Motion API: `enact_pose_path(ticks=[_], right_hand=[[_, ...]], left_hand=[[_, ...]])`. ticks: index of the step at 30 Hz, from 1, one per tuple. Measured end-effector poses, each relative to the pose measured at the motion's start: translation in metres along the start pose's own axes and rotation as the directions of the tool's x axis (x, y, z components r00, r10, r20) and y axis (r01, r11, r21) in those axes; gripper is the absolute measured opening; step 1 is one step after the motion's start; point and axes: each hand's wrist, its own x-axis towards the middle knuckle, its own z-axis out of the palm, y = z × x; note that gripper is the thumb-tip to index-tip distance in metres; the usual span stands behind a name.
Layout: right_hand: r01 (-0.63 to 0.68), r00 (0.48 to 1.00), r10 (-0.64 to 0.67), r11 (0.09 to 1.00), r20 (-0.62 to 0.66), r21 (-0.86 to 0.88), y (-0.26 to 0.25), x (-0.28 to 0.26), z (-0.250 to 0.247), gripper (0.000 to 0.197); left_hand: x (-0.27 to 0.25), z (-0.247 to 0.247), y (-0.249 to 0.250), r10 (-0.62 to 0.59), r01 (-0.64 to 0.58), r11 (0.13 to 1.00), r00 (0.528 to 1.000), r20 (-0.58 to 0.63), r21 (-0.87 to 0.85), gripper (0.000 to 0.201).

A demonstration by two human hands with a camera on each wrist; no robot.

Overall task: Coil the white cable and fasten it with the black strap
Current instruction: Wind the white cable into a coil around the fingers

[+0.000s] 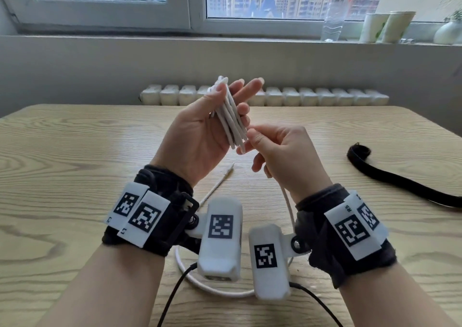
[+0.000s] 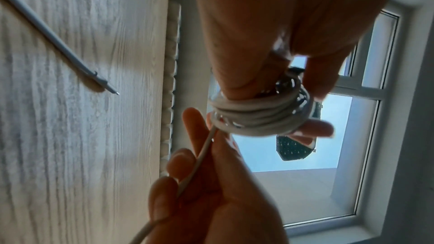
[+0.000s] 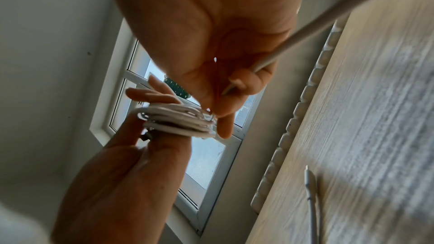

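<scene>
I am looking at a pale wood-grain table [image 1: 87, 151] set under a window, with a white ribbed radiator [image 1: 325, 96] just past its far edge. Above the table, my left hand [image 1: 200, 136] is raised palm-up with the thin white cable [image 1: 231, 116] wound in several flat loops around its fingers; the thumb presses the top of the bundle, so this hand is clamped on the coil. My right hand [image 1: 282, 151] sits just beside the lower end of the loops, its fingers curled around the loose run of the same cable, which trails down past the wrist, curves over the table near me and ends in a slim plug [image 1: 230, 169] lying flat on the wood. The long black fabric strap [image 1: 390, 174] lies on the table well to the right, apart from both hands, one end curled up. On the sill stand a clear plastic bottle [image 1: 333, 19] and two paper cups [image 1: 387, 26].
</scene>
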Motion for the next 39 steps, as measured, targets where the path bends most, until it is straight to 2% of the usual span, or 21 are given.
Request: enact_pose_path(ticks=[4,10,12,14,19,24,30,35,39], right_hand=[[-0.007,0.995,0.013,0.998,0.101,-0.054,-0.004,-0.005,0.003,0.022],[0.013,0.986,0.004,0.995,0.165,-0.101,-0.006,-0.007,0.004,0.025],[-0.001,0.984,0.015,0.997,0.178,-0.082,-0.008,-0.007,0.004,0.025],[0.002,0.984,0.009,0.998,0.177,-0.062,-0.009,-0.008,0.003,0.023],[0.078,0.989,-0.073,0.996,0.132,-0.035,-0.013,-0.011,0.002,0.018],[0.131,0.984,-0.127,0.991,0.126,-0.020,-0.016,-0.012,-0.001,0.018],[0.139,0.988,-0.150,0.974,0.047,0.179,-0.023,-0.012,-0.006,0.013],[0.122,0.993,-0.116,0.947,-0.038,0.297,-0.030,-0.012,-0.016,0.010],[0.128,0.990,-0.100,0.940,-0.102,0.318,-0.029,-0.009,-0.020,0.014]], left_hand=[[0.001,0.000,0.000,0.091,-0.076,0.989,0.989,-0.113,0.130,0.016],[0.003,-0.003,0.005,0.150,-0.085,0.961,0.959,-0.240,0.262,0.014],[0.002,-0.003,0.007,0.151,-0.078,0.965,0.945,-0.290,0.249,0.022],[0.000,-0.003,0.010,0.125,-0.050,0.970,0.941,-0.313,0.237,0.042],[-0.001,0.001,0.012,0.062,0.062,0.925,0.948,-0.311,0.374,0.072],[0.000,-0.002,0.008,-0.013,0.165,0.852,0.955,-0.296,0.497,0.084],[0.003,-0.015,0.001,-0.080,0.240,0.685,0.963,-0.257,0.688,0.102],[-0.001,-0.009,-0.004,-0.134,0.268,0.554,0.963,-0.233,0.788,0.088],[-0.002,-0.003,-0.004,-0.192,0.295,0.518,0.955,-0.227,0.803,0.084]])
